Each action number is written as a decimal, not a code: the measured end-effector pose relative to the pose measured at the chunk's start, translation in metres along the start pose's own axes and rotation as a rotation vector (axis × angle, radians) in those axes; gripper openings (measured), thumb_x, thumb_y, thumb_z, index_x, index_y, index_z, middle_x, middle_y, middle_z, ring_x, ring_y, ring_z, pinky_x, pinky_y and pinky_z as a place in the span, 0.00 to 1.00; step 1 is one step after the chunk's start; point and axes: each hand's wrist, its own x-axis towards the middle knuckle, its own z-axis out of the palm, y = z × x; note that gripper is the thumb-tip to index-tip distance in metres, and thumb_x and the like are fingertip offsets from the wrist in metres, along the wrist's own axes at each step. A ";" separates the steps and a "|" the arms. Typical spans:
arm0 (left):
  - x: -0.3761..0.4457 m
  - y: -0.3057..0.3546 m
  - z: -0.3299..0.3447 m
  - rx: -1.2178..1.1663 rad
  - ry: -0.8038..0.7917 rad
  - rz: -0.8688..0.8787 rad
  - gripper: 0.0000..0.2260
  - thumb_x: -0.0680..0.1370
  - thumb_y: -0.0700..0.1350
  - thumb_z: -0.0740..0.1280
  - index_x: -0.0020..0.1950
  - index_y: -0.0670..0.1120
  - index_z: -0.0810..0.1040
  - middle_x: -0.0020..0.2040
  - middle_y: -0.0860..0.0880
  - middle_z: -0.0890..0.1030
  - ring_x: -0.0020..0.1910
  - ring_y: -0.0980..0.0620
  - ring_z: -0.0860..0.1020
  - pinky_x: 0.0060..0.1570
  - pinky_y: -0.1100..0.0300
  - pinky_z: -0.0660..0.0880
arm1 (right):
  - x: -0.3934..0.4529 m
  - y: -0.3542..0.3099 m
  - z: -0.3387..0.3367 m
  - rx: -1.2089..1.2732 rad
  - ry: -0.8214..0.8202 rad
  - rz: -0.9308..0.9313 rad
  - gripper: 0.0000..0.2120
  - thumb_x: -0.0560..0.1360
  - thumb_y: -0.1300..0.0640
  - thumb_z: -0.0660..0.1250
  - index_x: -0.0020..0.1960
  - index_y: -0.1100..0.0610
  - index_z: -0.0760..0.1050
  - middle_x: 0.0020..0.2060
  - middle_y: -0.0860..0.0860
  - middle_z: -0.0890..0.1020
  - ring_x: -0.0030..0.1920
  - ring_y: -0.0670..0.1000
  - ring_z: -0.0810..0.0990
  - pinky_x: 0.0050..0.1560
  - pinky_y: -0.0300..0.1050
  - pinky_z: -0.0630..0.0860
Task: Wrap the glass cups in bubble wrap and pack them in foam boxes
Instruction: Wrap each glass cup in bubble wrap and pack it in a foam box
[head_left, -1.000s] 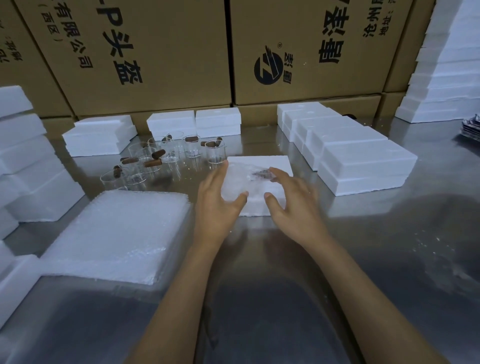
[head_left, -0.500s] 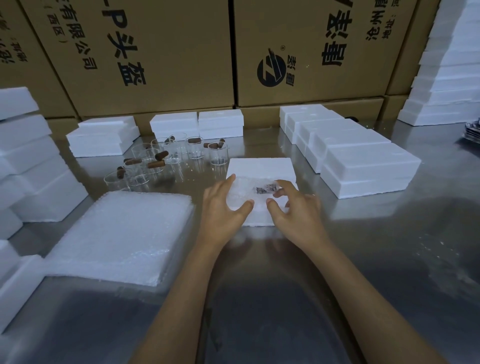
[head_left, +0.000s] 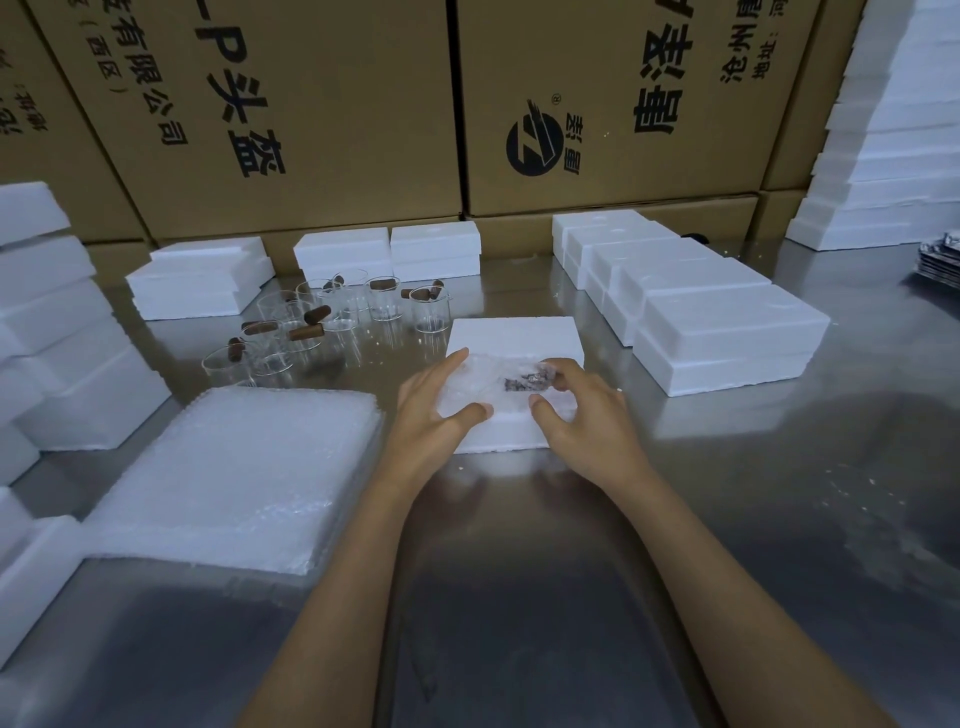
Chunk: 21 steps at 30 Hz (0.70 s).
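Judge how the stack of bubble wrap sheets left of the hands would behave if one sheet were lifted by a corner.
The bubble wrap stack shows thin, translucent sheets with ragged, uneven edges, so a lifted sheet would probably droop rather than stay flat. It looks very light. Sheets may cling or slide together, so more than one could come up.

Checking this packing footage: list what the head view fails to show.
- Wrapped cup: blurred by bubble wrap, flanked by left hand and right hand.
- Foam box: cavity hidden under the bundle.
- Silver packets: cut off by right edge.
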 end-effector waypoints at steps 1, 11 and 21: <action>0.000 0.000 0.000 -0.007 0.000 -0.003 0.29 0.75 0.42 0.74 0.73 0.61 0.72 0.68 0.58 0.68 0.73 0.59 0.62 0.72 0.62 0.61 | 0.000 0.000 0.000 0.004 -0.003 0.002 0.16 0.77 0.52 0.67 0.64 0.49 0.74 0.49 0.40 0.77 0.59 0.47 0.76 0.62 0.44 0.62; 0.001 0.001 0.003 0.049 -0.035 0.003 0.33 0.74 0.52 0.75 0.75 0.65 0.65 0.64 0.71 0.65 0.72 0.61 0.58 0.73 0.58 0.58 | 0.003 0.002 0.000 0.139 0.131 0.042 0.21 0.72 0.51 0.70 0.64 0.48 0.74 0.55 0.37 0.76 0.63 0.48 0.73 0.69 0.56 0.68; 0.026 0.014 0.011 -0.469 -0.032 -0.221 0.20 0.84 0.61 0.50 0.52 0.64 0.82 0.43 0.68 0.83 0.39 0.74 0.79 0.36 0.74 0.75 | 0.018 0.004 -0.008 0.527 -0.009 0.507 0.39 0.67 0.27 0.55 0.75 0.38 0.63 0.74 0.37 0.67 0.77 0.52 0.59 0.77 0.58 0.55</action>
